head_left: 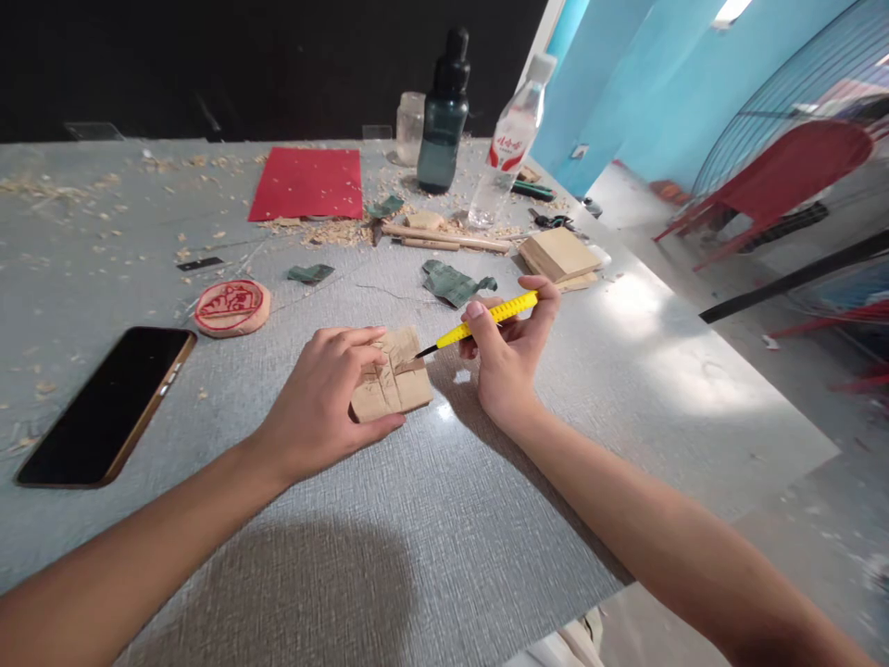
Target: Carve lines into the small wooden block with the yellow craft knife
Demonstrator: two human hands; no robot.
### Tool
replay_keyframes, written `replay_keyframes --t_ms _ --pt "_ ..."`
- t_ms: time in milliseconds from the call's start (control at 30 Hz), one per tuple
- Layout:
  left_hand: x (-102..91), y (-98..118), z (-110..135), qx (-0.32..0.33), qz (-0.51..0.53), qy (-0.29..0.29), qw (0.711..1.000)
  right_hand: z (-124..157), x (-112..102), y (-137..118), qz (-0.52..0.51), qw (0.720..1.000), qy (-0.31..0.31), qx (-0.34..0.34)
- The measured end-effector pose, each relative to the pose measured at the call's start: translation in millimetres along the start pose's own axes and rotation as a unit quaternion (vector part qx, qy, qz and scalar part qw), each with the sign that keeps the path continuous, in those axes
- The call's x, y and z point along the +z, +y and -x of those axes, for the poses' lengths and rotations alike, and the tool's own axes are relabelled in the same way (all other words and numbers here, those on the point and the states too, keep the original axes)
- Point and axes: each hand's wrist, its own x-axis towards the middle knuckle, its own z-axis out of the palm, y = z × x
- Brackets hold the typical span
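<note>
A small square wooden block (pixel 409 396) with lines cut into its top lies flat on the table. My left hand (pixel 326 394) grips it from the left, fingers over the top and thumb along the near edge. In my right hand (pixel 510 357) is a yellow craft knife (pixel 486 318) with a dark, narrow blade. The blade's tip is at the block's upper right part; whether it touches the wood I cannot tell. Behind the block lies a crumpled piece of dark green sandpaper (pixel 455 283).
A phone (pixel 104 408) and a round carved wooden piece with red lines (pixel 232 306) lie left. Behind are red paper (pixel 306 183), wooden sticks (pixel 451 239), a dark bottle (pixel 443 125), a clear bottle (pixel 504 153) and stacked wooden blocks (pixel 561 255). Wood shavings litter the table (pixel 458 537).
</note>
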Motion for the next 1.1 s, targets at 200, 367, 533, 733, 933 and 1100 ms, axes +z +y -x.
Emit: replay_keyframes --t_ms 200,367,533,733,933,1100 --pt "-0.2 -0.7 0.6 0.003 -0.005 0.0 1.0 -0.3 -1.5 7.5 0.014 1.0 -0.004 -0.016" --pt "-1.1 0.3 0.2 0.001 -0.004 -0.003 1.0 -0.1 -0.2 2.6 0.001 1.0 0.009 0.002" --pt "-0.5 -0.3 0.7 -0.002 0.003 -0.002 1.0 2.0 2.7 -8.0 0.005 1.0 0.017 0.012" --pt "-0.8 -0.3 0.8 -0.001 -0.006 -0.006 1.0 5.0 4.4 -14.0 -0.001 1.0 0.019 -0.01" --pt "-1.0 0.3 0.4 0.004 -0.012 -0.006 1.0 5.6 4.7 -16.1 0.001 1.0 0.015 -0.027" --pt "-0.3 -0.3 0.6 0.004 -0.012 -0.003 1.0 5.3 5.2 -15.6 0.007 1.0 0.021 -0.01"
